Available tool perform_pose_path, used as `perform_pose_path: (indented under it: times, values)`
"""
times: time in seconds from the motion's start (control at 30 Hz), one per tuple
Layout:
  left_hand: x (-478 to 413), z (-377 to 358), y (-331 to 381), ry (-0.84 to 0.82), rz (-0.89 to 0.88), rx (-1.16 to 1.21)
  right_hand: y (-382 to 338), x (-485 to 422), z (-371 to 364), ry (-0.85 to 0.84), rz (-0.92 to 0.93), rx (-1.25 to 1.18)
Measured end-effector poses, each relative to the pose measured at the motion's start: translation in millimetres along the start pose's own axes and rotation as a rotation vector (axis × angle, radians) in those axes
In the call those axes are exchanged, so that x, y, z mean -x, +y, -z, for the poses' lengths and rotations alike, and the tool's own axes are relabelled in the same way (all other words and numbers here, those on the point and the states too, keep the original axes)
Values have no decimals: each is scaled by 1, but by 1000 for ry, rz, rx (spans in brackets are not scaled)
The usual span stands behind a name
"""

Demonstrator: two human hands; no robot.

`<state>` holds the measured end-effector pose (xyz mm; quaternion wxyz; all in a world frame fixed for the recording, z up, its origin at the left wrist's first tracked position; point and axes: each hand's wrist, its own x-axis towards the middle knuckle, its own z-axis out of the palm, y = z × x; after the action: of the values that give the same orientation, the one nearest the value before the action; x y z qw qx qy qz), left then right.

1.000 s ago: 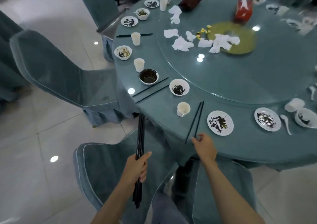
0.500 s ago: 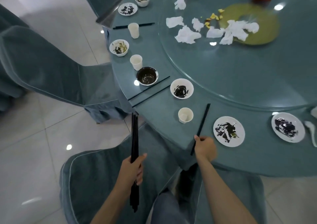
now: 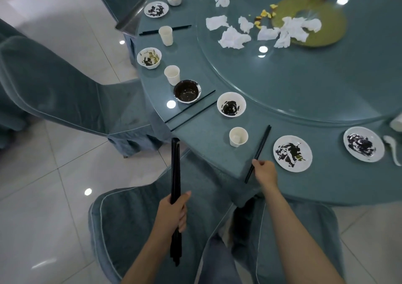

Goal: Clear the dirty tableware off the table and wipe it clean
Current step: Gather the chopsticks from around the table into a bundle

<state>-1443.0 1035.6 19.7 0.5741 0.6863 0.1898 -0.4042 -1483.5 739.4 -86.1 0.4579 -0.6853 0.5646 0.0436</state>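
Left hand point(image 3: 171, 213) grips a bundle of black chopsticks point(image 3: 175, 175), held off the tabletop point(image 3: 315, 92). Right hand point(image 3: 265, 171) pinches a chopstick pair point(image 3: 261, 146) at the tabletop's edge; a paper cup point(image 3: 238, 136) sits just beyond, a soiled plate point(image 3: 292, 153) beside it.

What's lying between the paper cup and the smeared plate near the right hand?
Black chopsticks, pinched at their near end by the right hand, lie between the cup and the plate. The head view shows it.
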Motion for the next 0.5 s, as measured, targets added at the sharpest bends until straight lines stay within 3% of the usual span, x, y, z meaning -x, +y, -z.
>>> perform_pose_path:
  times: [0.1,0.23,0.33,0.5]
  values:
    - [5,11,-3,-42,-6,-4,0,24,3,-83,-110,-608]
    - [14,33,-4,-134,-31,-62,0,65,10,-67,-158,-1051]
    - [21,57,-2,-207,-63,-65,-2,106,4,-18,-130,-1220]
    - [38,116,4,-305,-88,-58,-9,176,-24,-115,-37,-1270]
